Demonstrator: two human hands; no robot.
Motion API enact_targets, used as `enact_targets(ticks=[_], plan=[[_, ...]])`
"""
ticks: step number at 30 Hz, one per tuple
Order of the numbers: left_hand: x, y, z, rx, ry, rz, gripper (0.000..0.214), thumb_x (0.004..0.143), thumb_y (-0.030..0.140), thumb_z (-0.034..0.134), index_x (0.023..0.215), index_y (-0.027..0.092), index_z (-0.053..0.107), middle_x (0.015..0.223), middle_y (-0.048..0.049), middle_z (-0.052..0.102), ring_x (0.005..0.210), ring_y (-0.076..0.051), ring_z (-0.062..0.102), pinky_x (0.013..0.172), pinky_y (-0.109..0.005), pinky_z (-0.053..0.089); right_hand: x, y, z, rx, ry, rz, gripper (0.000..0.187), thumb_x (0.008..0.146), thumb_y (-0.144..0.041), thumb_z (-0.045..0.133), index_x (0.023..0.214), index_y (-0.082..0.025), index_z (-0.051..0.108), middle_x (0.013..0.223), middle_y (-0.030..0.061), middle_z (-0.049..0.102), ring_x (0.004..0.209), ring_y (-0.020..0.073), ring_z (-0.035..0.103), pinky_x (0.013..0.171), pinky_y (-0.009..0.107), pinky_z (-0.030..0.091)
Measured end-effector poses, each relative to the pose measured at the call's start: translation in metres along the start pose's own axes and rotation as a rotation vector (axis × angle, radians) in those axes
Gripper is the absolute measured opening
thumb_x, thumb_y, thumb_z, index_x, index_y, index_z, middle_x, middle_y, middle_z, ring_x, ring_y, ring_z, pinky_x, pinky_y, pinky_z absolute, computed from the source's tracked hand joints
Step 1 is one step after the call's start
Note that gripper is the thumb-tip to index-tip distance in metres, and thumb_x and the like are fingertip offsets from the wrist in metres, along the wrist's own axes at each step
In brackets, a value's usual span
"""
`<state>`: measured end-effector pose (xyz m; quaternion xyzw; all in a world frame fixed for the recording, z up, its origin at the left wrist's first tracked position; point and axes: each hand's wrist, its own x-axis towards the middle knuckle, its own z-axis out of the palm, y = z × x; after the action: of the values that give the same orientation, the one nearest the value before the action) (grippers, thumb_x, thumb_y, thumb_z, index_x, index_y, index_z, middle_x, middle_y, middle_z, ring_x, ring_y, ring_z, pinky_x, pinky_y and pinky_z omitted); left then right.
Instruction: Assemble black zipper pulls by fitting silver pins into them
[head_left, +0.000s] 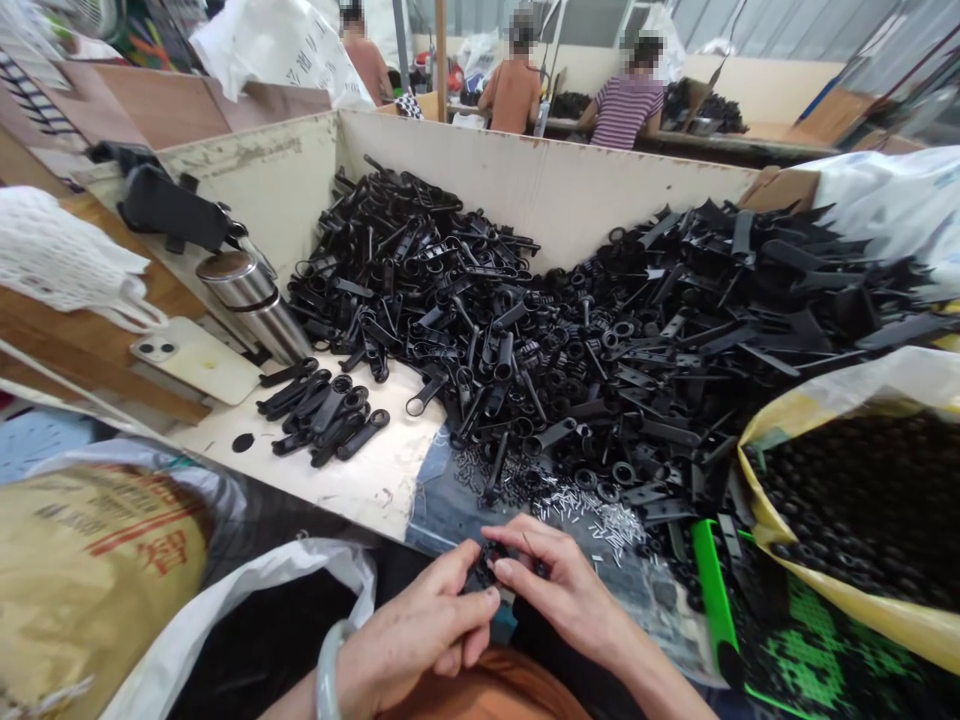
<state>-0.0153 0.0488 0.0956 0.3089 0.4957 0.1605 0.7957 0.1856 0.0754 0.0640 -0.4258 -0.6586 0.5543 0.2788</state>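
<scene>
My left hand [420,630] and my right hand [559,585] meet at the bottom centre, above my lap. Both pinch one small black plastic part [486,570] between thumbs and fingertips; most of it is hidden by the fingers. A pale bangle circles my left wrist. Just beyond the hands lies a scatter of small metal pins [592,510] on a blue cloth. A huge heap of black plastic parts [570,330] fills the bench behind. A small neat group of black handle-shaped pieces [322,410] lies apart on the left of the bench.
A steel flask [251,300] and a white phone [195,360] lie at the left. A yellow sack of black parts [862,500] stands at the right, a green strip [712,590] beside it. Sacks [97,570] sit at the lower left. Three people sit at a far bench.
</scene>
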Motion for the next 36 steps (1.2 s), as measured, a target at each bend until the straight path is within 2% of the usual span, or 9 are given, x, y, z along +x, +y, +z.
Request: enact_targets(ticks=[9,12,15,19,22,25,30,33,36], plan=[[-0.001,-0.013,-0.004,-0.097,0.031,-0.027,0.095,0.08,0.05,0.07,0.153,0.009,0.026,0.061,0.0059,0.059,0.047,-0.007,0.036,0.046,-0.02,0.021,-0.005,-0.004,0.002,-0.081,-0.02,0.019,0.033,0.096,-0.039,0.064,0.123,-0.023,0.075,0.093,0.0037,0.068,0.081,0.0178,0.061,0.071,0.028,0.047],[0.001,-0.017,-0.009,-0.051,0.201,0.042,0.096,0.075,0.054,0.075,0.149,0.012,0.032,0.066,0.0053,0.06,0.05,-0.008,0.041,0.046,-0.018,0.028,-0.003,0.0,-0.002,-0.105,0.147,0.044,0.033,0.095,-0.041,0.065,0.119,-0.021,0.076,0.084,0.0013,0.069,0.066,0.0146,0.057,0.06,0.025,0.046],[0.011,-0.017,-0.019,0.069,0.387,0.195,0.07,0.076,0.056,0.072,0.13,0.016,0.052,0.07,0.0055,0.06,0.043,-0.006,0.036,0.04,-0.019,0.026,0.012,-0.001,-0.013,-0.302,0.321,-0.013,0.028,0.099,-0.033,0.058,0.12,-0.02,0.073,0.084,0.0016,0.07,0.064,0.0144,0.059,0.062,0.025,0.047],[0.028,-0.009,-0.028,0.292,0.541,0.42,0.029,0.08,0.041,0.069,0.099,0.019,0.066,0.078,0.0004,0.069,0.061,-0.014,0.059,0.057,-0.024,0.047,0.043,-0.018,-0.023,-0.88,0.105,-0.159,0.039,0.101,-0.015,0.051,0.138,-0.025,0.06,0.101,0.0043,0.071,0.076,0.0154,0.068,0.065,0.023,0.047],[0.039,-0.005,-0.027,0.39,0.594,0.485,0.018,0.08,0.036,0.068,0.09,0.021,0.069,0.085,-0.0028,0.075,0.084,-0.022,0.068,0.076,-0.029,0.053,0.059,-0.028,-0.03,-1.138,-0.04,-0.189,0.032,0.099,-0.01,0.054,0.125,-0.024,0.067,0.097,0.0033,0.07,0.072,0.0142,0.069,0.057,0.021,0.043],[0.044,-0.004,-0.022,0.37,0.569,0.429,0.021,0.081,0.04,0.068,0.088,0.021,0.068,0.074,-0.0009,0.072,0.065,-0.018,0.065,0.06,-0.026,0.052,0.057,-0.026,-0.046,-1.155,-0.029,-0.228,0.028,0.099,-0.007,0.053,0.12,-0.02,0.069,0.099,0.0049,0.071,0.079,0.0155,0.07,0.059,0.022,0.045],[0.039,-0.002,-0.019,0.136,0.399,0.24,0.046,0.083,0.059,0.065,0.104,0.019,0.059,0.046,0.0105,0.047,0.038,-0.009,0.035,0.035,-0.017,0.027,0.031,-0.013,-0.076,-1.124,0.295,-0.312,0.037,0.104,-0.011,0.046,0.139,-0.017,0.058,0.102,0.0062,0.072,0.074,0.0148,0.071,0.062,0.023,0.048],[0.033,-0.003,-0.02,-0.017,0.365,0.201,0.07,0.084,0.065,0.065,0.131,0.018,0.045,0.048,0.0105,0.052,0.041,-0.01,0.038,0.039,-0.017,0.032,0.018,-0.012,-0.061,-1.046,0.309,-0.276,0.033,0.105,-0.016,0.046,0.135,-0.019,0.06,0.103,0.0052,0.072,0.07,0.0139,0.07,0.06,0.023,0.047],[0.028,-0.002,-0.02,-0.112,0.375,0.186,0.075,0.082,0.065,0.068,0.135,0.019,0.04,0.056,0.0082,0.059,0.045,-0.01,0.046,0.043,-0.017,0.035,0.016,-0.007,-0.026,-0.95,0.197,-0.245,0.023,0.105,-0.018,0.048,0.107,-0.023,0.07,0.093,0.0017,0.072,0.067,0.013,0.07,0.058,0.022,0.045]])
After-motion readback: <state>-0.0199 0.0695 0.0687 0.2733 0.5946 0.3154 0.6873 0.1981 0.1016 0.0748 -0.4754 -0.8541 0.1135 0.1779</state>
